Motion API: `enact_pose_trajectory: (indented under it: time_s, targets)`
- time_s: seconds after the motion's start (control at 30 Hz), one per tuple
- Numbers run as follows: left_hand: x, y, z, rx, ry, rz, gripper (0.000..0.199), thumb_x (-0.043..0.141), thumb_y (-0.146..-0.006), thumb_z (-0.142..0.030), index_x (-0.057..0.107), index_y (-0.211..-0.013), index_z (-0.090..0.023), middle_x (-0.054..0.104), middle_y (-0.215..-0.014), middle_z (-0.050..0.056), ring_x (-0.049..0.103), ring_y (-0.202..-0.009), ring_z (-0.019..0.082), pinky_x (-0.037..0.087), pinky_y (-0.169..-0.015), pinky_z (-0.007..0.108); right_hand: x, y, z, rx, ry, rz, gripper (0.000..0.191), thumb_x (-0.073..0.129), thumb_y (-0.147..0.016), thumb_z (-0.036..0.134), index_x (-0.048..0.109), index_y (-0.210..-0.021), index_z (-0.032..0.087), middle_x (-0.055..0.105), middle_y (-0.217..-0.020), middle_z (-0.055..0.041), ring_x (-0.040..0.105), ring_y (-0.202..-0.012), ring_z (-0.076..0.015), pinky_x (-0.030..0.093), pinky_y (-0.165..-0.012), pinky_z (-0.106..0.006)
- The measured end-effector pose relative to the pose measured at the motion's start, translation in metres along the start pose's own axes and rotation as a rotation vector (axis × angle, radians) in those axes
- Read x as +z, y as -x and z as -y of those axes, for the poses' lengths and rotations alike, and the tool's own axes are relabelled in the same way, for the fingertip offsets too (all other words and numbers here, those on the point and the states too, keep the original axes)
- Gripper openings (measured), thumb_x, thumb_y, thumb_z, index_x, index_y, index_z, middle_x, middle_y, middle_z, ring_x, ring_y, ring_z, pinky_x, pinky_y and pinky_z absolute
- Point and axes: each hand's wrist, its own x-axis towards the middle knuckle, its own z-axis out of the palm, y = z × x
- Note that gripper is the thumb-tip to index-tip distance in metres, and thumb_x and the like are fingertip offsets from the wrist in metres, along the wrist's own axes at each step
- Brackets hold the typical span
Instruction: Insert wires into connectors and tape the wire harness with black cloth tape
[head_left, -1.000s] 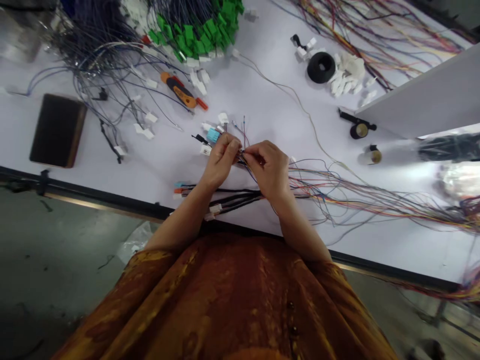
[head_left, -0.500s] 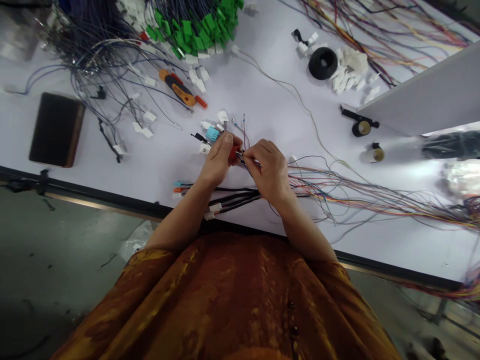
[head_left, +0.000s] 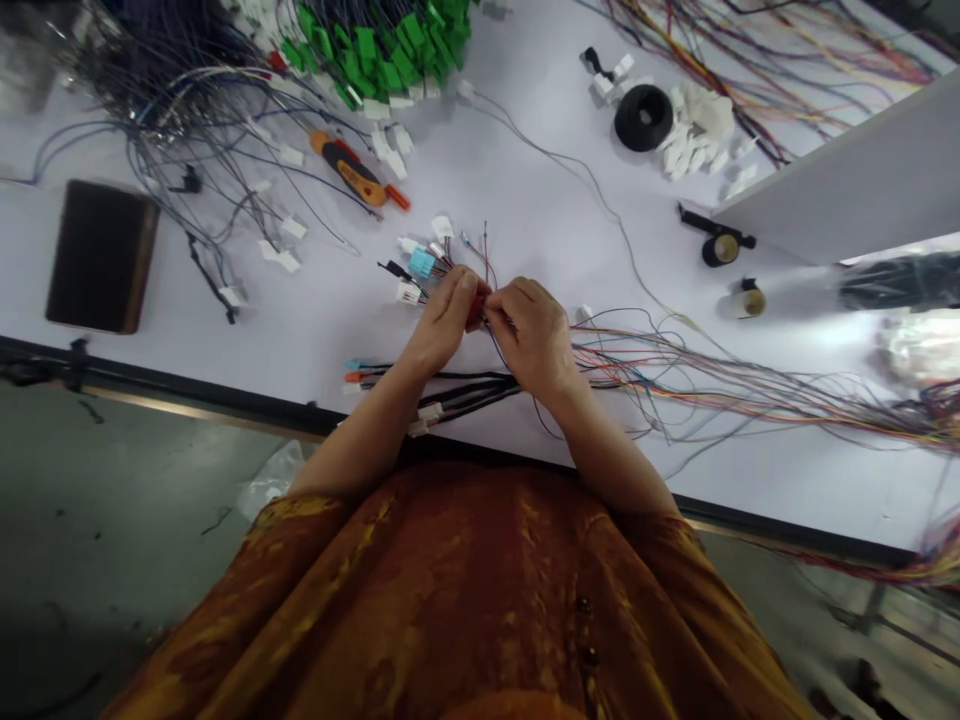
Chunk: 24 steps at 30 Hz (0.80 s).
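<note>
A pale table fills most of the view, with a grey upright panel on its right part. A long bunch of loose coloured wires runs across the table from the right edge to beside the hands. At the top left is a heap of dark wires, its green plugs packed closely together.

A clear plastic bag lies on the floor, and a shiny one lies at the table's right; what they contain is too blurred to tell.

The left hand has its thumb and fingers closed around a red plug. The right hand has thumb and forefinger drawn together in a narrow pinch on a thin dark wire, right beside the plug.

The red plug is near the table's middle, between the two hands, in front of the left thumb tip and close to the right fingertips. Its exposed end faces the right hand; the rest is covered, so its long axis cannot be told. The thin dark wire slants from the pinch down towards the right wrist.

Beyond the left knuckles, a light blue plug and a white plug point away to the upper left.
</note>
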Motion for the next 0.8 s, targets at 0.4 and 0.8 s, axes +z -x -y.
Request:
enact_pose_trajectory:
  time_s: [0.4, 0.8]
  targets:
    - [-0.040, 0.026, -0.046, 0.284, -0.479, -0.271, 0.019, 0.066, -0.093, -0.040, 0.057, -0.099, -0.024, 0.059, -0.085, 0.001, 0.055, -0.072, 0.015, 0.048, -0.070, 0.030, 0.002, 0.039, -0.005, 0.182, 0.108, 0.322, 0.033, 0.035, -0.106, 0.020, 0.066, -0.118, 0.017, 0.072, -0.109, -0.0120, 0.068, -0.098, -0.0230, 0.051, -0.087, -0.033]
    - [-0.074, 0.059, -0.028, 0.055, -1.185, 0.173, 0.021, 0.052, -0.092, -0.031, 0.063, -0.108, -0.021, 0.067, -0.114, 0.017, 0.059, -0.109, 0.038, 0.048, -0.095, 0.057, -0.060, 0.055, -0.107, 0.440, 0.145, -0.034, 0.018, 0.062, -0.089, 0.030, 0.073, -0.082, 0.018, 0.069, -0.089, -0.0085, 0.062, -0.082, -0.0211, 0.050, -0.078, -0.036]
